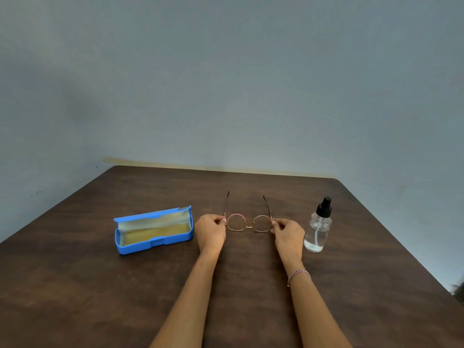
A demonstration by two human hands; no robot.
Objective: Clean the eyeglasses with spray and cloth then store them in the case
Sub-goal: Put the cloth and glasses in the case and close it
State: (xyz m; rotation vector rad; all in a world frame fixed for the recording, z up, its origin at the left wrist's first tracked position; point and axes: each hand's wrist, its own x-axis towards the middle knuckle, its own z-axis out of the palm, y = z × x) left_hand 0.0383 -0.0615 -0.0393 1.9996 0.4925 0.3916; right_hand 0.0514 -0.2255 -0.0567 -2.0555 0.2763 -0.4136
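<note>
Round thin-framed eyeglasses (248, 223) sit at the middle of the brown table, temples unfolded and pointing away from me. My left hand (210, 231) pinches the frame's left corner at the hinge. My right hand (288, 234) pinches the right corner the same way. An open blue case (153, 244) with a yellowish lining stands to the left of my left hand; a pale cloth (153, 223) seems to lie against its lid. A clear spray bottle (317, 227) with a black nozzle stands upright just right of my right hand.
The dark wooden table (100, 297) ends at a grey wall behind; its right edge runs diagonally toward the lower right. A bracelet circles my right wrist.
</note>
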